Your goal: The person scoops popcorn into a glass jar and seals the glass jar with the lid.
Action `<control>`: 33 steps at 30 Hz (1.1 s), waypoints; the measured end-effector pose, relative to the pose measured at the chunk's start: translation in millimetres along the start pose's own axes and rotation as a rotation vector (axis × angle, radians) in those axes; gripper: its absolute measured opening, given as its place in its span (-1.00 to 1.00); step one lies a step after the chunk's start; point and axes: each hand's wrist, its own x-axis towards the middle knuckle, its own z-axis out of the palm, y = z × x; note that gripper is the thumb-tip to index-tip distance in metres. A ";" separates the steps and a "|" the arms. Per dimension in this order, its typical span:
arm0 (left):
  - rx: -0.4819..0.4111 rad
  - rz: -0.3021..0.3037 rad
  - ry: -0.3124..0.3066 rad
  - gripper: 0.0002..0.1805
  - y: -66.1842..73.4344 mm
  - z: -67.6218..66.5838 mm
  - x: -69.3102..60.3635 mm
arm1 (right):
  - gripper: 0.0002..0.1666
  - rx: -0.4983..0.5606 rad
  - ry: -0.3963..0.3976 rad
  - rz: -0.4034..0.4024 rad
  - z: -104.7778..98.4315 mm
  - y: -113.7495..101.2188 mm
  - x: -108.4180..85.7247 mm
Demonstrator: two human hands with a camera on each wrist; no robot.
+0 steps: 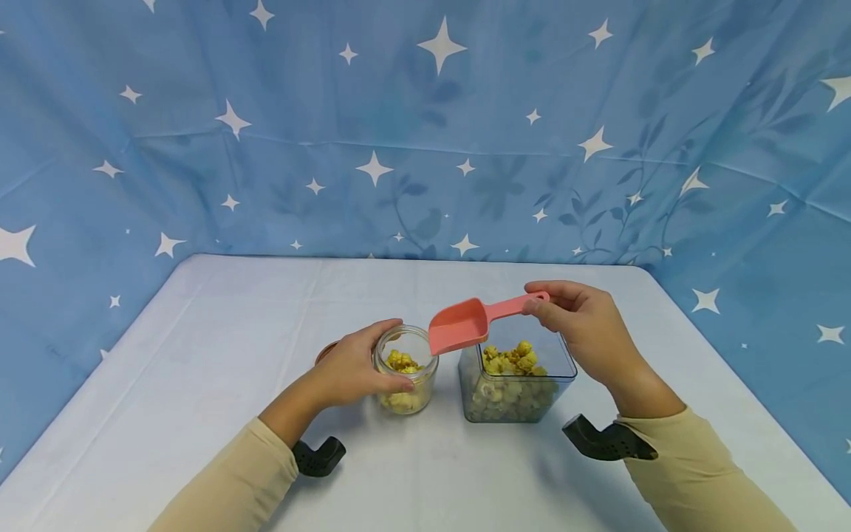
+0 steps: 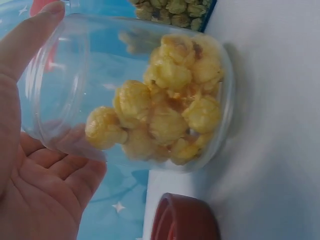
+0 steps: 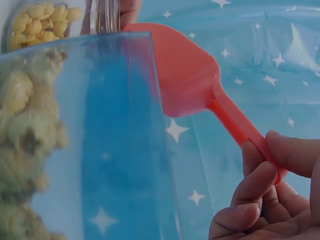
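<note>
A clear jar partly filled with yellow popcorn stands upright on the table. My left hand holds it round the rim, thumb on the near side and fingers behind. By the end of its handle, my right hand pinches a coral-pink scoop, whose lip tilts down over the jar's right rim. No popcorn shows in the scoop. Below the scoop's handle sits a clear bluish square container with more popcorn, just right of the jar.
A reddish-brown round lid lies left of the jar, mostly behind my left hand in the head view. The white-covered table reaches back to a blue curtain with white stars.
</note>
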 end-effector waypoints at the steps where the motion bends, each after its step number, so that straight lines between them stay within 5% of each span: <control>1: 0.015 0.003 -0.001 0.07 1.8 -1.0 -0.1 | -0.52 -0.004 0.010 -0.002 -2.5 1.2 -0.9; 10: 0.081 0.109 -0.017 0.06 27.3 -12.0 5.8 | -0.59 0.007 0.113 -0.001 -36.5 13.8 -11.9; 16: 0.056 0.071 -0.045 0.07 41.3 -13.4 15.7 | -0.80 0.200 0.129 0.007 -56.0 28.1 -18.2; 20: 0.057 0.080 -0.065 0.06 49.4 -10.1 24.7 | -0.78 0.195 0.142 0.015 -62.2 39.7 -22.6; 24: 0.099 0.111 -0.094 0.05 57.5 -4.0 33.9 | -0.77 0.063 0.148 0.029 -62.7 47.2 -25.8; 29: 0.135 0.137 -0.147 0.07 70.4 4.5 42.2 | -0.52 -0.183 0.133 0.018 -65.6 45.1 -27.2; 33: 0.165 0.143 -0.187 0.10 80.6 10.8 47.6 | -0.51 -0.271 0.097 0.006 -71.4 36.5 -22.5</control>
